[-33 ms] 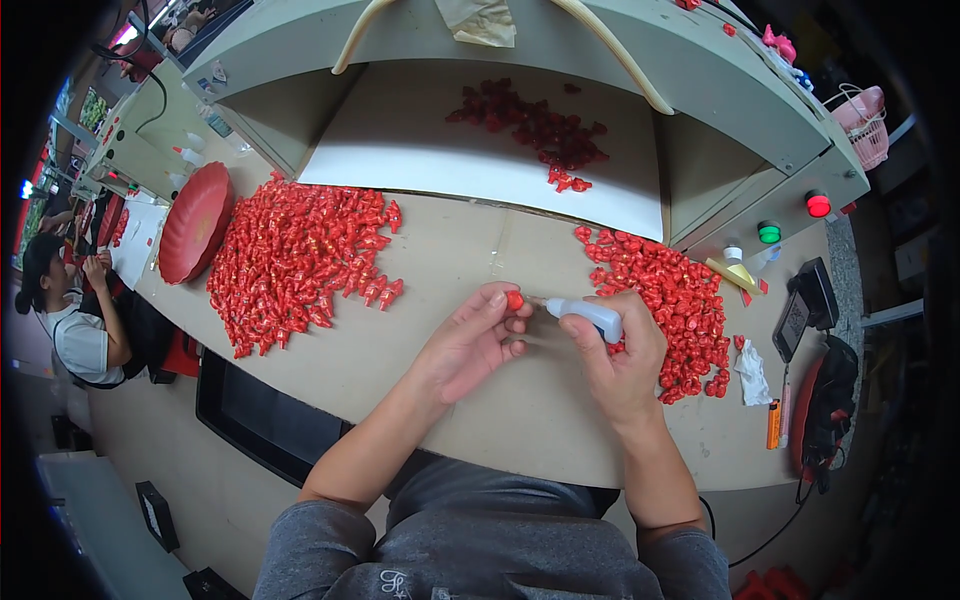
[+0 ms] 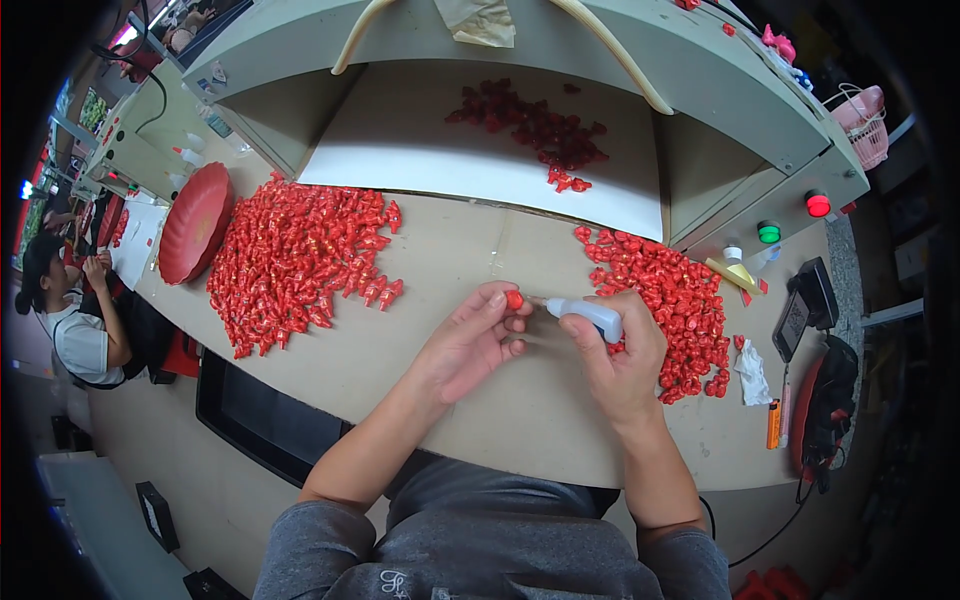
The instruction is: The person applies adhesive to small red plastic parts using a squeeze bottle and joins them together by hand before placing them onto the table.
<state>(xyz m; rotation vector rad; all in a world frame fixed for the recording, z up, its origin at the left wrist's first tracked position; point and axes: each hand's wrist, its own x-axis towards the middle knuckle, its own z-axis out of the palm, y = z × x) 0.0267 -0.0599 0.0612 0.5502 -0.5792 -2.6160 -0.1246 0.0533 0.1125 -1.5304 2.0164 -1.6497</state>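
Note:
Between the thumb and fingers of my left hand (image 2: 470, 345) is a small red piece (image 2: 514, 300). My right hand (image 2: 625, 360) is wrapped round a small translucent squeeze bottle (image 2: 588, 317) with a narrow nozzle. The bottle lies tilted, its tip pointing left and touching or almost touching the red piece. A heap of small red pieces (image 2: 670, 310) spreads beside and behind my right hand. To the left lies a larger heap of glossy red figures (image 2: 295, 260) with gold marks.
A red fluted bowl (image 2: 195, 222) leans beside the left heap. Ahead, more red pieces (image 2: 530, 120) lie inside a grey booth (image 2: 720, 95). At right are a crumpled tissue (image 2: 752, 377), an orange lighter (image 2: 774, 425) and a dark device (image 2: 790, 327). A co-worker (image 2: 85, 310) sits far left.

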